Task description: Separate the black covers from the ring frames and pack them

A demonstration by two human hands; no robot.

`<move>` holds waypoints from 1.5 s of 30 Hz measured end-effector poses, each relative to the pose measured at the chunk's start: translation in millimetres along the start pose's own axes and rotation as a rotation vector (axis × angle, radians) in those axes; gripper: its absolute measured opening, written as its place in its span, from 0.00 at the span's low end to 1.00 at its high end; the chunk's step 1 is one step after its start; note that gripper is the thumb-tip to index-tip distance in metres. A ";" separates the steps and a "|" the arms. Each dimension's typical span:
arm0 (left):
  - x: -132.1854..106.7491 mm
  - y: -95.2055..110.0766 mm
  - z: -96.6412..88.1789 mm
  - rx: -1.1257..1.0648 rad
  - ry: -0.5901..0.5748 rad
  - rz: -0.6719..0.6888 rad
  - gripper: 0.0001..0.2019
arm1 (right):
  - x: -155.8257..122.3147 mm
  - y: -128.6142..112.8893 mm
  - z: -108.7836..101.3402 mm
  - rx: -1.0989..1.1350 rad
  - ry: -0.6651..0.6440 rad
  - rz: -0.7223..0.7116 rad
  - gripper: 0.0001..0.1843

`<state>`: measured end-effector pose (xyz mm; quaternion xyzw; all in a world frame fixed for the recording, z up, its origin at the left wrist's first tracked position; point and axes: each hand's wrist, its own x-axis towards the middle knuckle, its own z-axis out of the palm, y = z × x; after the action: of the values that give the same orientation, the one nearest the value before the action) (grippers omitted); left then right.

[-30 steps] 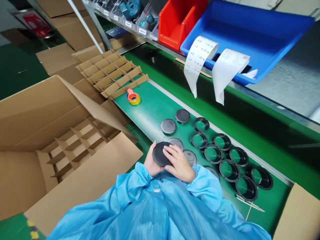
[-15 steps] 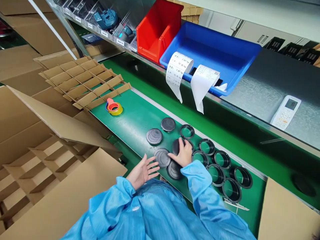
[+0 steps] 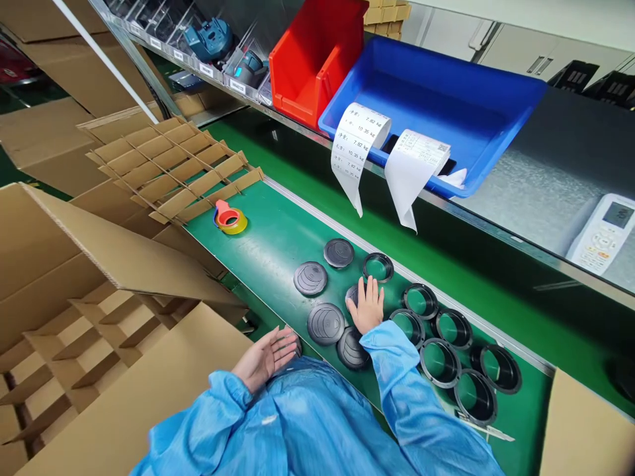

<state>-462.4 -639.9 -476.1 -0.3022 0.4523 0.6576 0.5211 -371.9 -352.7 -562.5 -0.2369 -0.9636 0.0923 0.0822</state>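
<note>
My right grip lies palm down on a black disc, near the middle of the table — fingers straight and a little apart, pressed over it rather than curled round it. My hand hides most of that disc, so I cannot tell if a ring sits beneath it. My left grip is loose, palm turned up and holding nothing I can see, by the near edge. Four more discs lie flat on the table: two further left and far, two just nearer than my right hand. Black rings stand to the right, one at the far side beyond my fingertips, the others running right and near. Tape sits far left, beside a cardboard grid — and an open box stands near left.
</note>
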 end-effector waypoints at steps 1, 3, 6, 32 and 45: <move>0.4 0.2 -1.1 0.003 0.030 0.002 0.13 | 3.3 -0.7 -1.1 0.006 0.007 -0.018 0.38; 1.8 -0.4 -2.4 0.014 0.090 0.001 0.09 | 8.8 1.4 1.1 0.019 -0.023 -0.063 0.37; 6.3 -3.5 -1.7 0.132 0.106 0.047 0.07 | 13.1 6.8 12.0 0.022 -0.128 -0.111 0.35; 20.2 -41.3 25.2 1.171 0.093 0.925 0.55 | 16.2 52.6 20.2 -0.211 -0.389 -0.390 0.56; -80.6 52.2 -238.5 0.773 1.474 0.726 0.48 | 15.2 -247.0 -49.4 0.705 -0.790 -0.909 0.49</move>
<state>-508.0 -892.6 -488.8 -0.2894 0.9277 0.2237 -0.0747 -484.2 -553.7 -459.2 0.2819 -0.8374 0.4355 -0.1720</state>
